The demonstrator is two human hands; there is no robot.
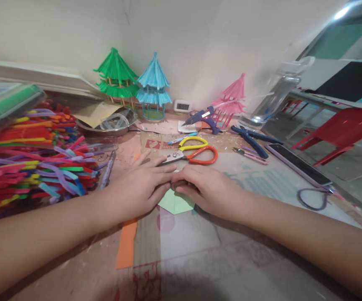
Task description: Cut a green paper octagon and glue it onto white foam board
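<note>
A light green piece of paper (178, 203) with angled corners and a fold line down its middle lies in front of me. My left hand (143, 184) rests at its left side, fingers stretched out and apart. From the right, my right hand (204, 184) comes over the paper with its fingers curled and pinched together. What those fingertips hold, if anything, is hidden. The two hands meet above the paper. Just beyond them lie scissors (201, 154) with one yellow and one red-orange handle, blades partly behind my left fingers.
Colourful pipe cleaners (43, 167) are piled on the left. Green (116, 75), blue (154, 88) and pink (231, 98) pavilion models stand at the back. A glue gun (202, 119), pliers (250, 140) and a phone (300, 165) lie beyond my right hand. An orange strip (126, 246) lies nearer me.
</note>
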